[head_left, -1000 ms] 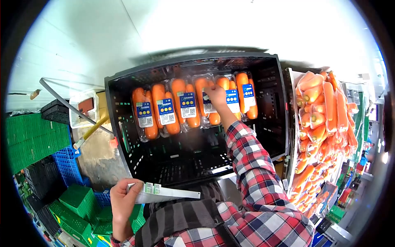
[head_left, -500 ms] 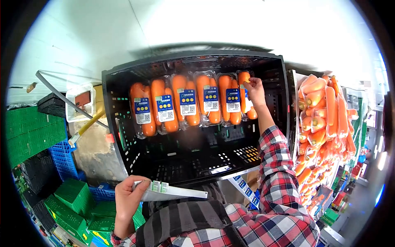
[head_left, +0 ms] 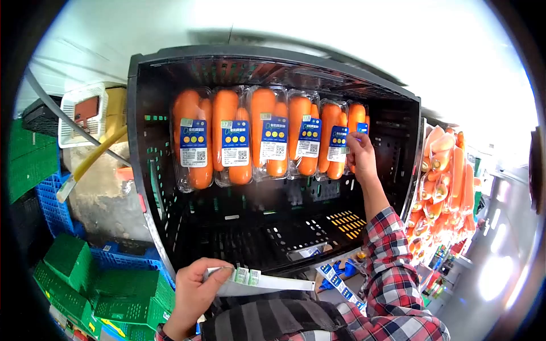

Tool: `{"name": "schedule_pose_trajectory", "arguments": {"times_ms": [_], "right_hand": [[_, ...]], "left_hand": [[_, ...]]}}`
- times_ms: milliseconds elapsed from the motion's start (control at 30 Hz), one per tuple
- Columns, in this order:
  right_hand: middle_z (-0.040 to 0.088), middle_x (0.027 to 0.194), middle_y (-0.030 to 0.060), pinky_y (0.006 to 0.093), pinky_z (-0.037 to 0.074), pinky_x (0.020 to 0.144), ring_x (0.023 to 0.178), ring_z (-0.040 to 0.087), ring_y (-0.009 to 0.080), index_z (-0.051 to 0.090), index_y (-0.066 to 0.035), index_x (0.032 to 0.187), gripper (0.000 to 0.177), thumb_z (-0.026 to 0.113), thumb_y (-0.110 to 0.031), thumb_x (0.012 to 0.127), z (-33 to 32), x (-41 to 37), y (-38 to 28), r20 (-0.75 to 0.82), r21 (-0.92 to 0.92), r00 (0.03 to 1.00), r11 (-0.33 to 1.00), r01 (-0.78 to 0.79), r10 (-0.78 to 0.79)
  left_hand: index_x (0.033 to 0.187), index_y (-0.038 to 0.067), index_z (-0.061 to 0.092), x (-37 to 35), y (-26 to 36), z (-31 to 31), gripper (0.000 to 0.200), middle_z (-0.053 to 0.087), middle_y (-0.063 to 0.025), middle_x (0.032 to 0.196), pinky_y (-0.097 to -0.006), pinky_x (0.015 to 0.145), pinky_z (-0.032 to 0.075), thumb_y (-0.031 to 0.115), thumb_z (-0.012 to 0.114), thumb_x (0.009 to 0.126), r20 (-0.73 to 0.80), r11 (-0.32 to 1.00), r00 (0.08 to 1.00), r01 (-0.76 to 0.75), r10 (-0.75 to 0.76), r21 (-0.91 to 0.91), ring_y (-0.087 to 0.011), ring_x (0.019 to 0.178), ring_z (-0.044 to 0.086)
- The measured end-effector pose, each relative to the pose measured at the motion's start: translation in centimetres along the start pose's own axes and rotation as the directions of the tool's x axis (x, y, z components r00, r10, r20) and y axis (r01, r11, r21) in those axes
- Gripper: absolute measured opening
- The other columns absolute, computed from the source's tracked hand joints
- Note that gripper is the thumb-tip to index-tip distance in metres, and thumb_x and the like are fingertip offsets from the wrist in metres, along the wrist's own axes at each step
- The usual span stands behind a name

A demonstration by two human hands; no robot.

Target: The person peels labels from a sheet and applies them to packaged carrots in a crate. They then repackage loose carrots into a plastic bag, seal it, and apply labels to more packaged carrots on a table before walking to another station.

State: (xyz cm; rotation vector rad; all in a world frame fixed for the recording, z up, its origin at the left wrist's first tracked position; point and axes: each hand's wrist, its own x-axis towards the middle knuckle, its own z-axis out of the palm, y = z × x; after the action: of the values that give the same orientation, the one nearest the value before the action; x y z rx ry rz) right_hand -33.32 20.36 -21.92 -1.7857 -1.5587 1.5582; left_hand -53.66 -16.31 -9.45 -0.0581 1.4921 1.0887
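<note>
My left hand pinches a white strip of stickers between thumb and fingers, in front of the crate. Small green-and-white stickers with codes sit on the strip near my thumb. Inside a black plastic crate, several clear packs of carrots stand in a row, each with a blue-and-white label. My right hand is over the rightmost carrot pack, its fingertips drawn together at the blue label. Whatever lies between those fingertips is hidden. Small green-and-white stickers show on the labels of several packs to the left.
Bagged carrots are piled to the right of the crate. A roll of blue-and-white labels hangs below the crate's front edge. Green crates, a blue crate and a white basket stand on the left.
The view has shifted, so the crate looks larger and nearer. My right hand has moved down from the top of the rightmost pack to its label. My left hand still holds the strip.
</note>
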Motion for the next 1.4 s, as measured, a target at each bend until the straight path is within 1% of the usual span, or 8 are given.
{"name": "schedule_pose_trajectory", "arguments": {"times_ms": [333,433,467,600,700,767,900,1400], "right_hand": [[0.056,0.063,0.0026,0.0258,0.041,0.042,0.048,0.052,0.0114,0.064,-0.003,0.098,0.048,0.068,-0.043,0.072,9.9,3.4,-4.9,0.006,-0.579,0.985,0.802,0.145,-0.174],[0.062,0.065,0.0078,0.0304,0.046,0.049,0.054,0.059,0.0175,0.067,-0.001,0.085,0.047,0.068,-0.046,0.07,10.5,7.9,-3.4,0.077,-0.831,0.977,0.529,0.173,-0.199],[0.065,0.094,0.0222,0.0395,0.048,0.08,0.092,0.063,0.034,0.068,0.0,0.091,0.063,0.063,-0.059,0.068,10.5,8.4,-4.0,0.107,-0.888,0.99,0.439,0.138,-0.094],[0.066,0.09,0.02,0.0399,0.049,0.08,0.091,0.063,0.0337,0.069,-0.002,0.088,0.061,0.059,-0.06,0.071,11.5,8.2,-5.3,0.186,-0.945,0.977,0.252,0.207,-0.104],[0.059,0.058,0.0085,0.0299,0.046,0.049,0.059,0.062,0.0158,0.065,-0.002,0.073,0.04,0.069,-0.041,0.071,12.0,6.7,-7.1,0.158,-0.919,0.987,0.365,0.153,-0.016],[0.057,0.059,0.0061,0.0271,0.044,0.045,0.055,0.058,0.0129,0.064,-0.003,0.077,0.036,0.068,-0.038,0.074,9.5,8.5,-4.9,0.413,-0.832,0.896,0.33,0.445,-0.165],[0.053,0.064,0.0021,0.0241,0.04,0.042,0.047,0.046,0.0094,0.059,-0.005,0.09,0.027,0.063,-0.03,0.081,6.0,6.9,-5.5,0.125,-0.385,0.988,0.913,0.136,-0.094],[0.053,0.073,0.001,0.0218,0.036,0.044,0.053,0.046,0.0068,0.045,0.001,0.114,0.044,0.068,-0.006,0.076,1.3,5.0,-0.4,0.049,-0.173,0.995,0.981,0.092,-0.085]], "left_hand": [[0.092,-0.001,0.065,2.1,-2.4,-2.4,0.012,0.067,-0.0058,0.082,-0.0194,0.063,0.047,0.005,0.065,0.082,0.182,0.997,0.982,-0.045,0.056,-0.06,-0.0065,0.074,0.06],[0.093,0.0,0.065,2.2,-3.0,-2.9,0.012,0.068,-0.0069,0.084,-0.0198,0.063,0.048,0.005,0.065,0.082,0.24,0.998,0.969,-0.061,0.066,-0.026,-0.0075,0.074,0.061],[0.093,0.0,0.065,2.2,-3.2,-3.0,0.012,0.068,-0.0071,0.084,-0.0199,0.063,0.048,0.006,0.066,0.082,0.26,0.997,0.963,-0.074,0.072,-0.004,-0.0077,0.074,0.062],[0.093,0.001,0.065,2.2,-3.4,-3.1,0.013,0.068,-0.0067,0.081,-0.0205,0.062,0.048,0.007,0.066,0.081,0.276,0.996,0.957,-0.077,0.088,-0.05,-0.0079,0.072,0.063],[0.094,0.001,0.065,2.1,-3.5,-3.1,0.014,0.068,-0.0064,0.08,-0.0209,0.062,0.049,0.008,0.066,0.081,0.279,0.992,0.953,-0.105,0.119,-0.063,-0.0078,0.072,0.062],[0.094,0.001,0.065,2.1,-3.5,-3.1,0.014,0.068,-0.0066,0.08,-0.0211,0.062,0.048,0.008,0.066,0.081,0.279,0.991,0.951,-0.131,0.13,-0.015,-0.0084,0.072,0.063],[0.094,0.001,0.065,2.1,-3.5,-3.0,0.014,0.067,-0.0054,0.079,-0.0195,0.06,0.047,0.007,0.066,0.081,0.259,0.996,0.962,-0.078,0.084,-0.033,-0.007,0.07,0.061],[0.089,-0.003,0.063,2.4,-2.4,-1.7,0.011,0.064,-0.0056,0.08,-0.021,0.063,0.047,0.005,0.065,0.081,0.126,0.999,0.992,-0.029,0.032,-0.025,-0.0083,0.07,0.059]]}}
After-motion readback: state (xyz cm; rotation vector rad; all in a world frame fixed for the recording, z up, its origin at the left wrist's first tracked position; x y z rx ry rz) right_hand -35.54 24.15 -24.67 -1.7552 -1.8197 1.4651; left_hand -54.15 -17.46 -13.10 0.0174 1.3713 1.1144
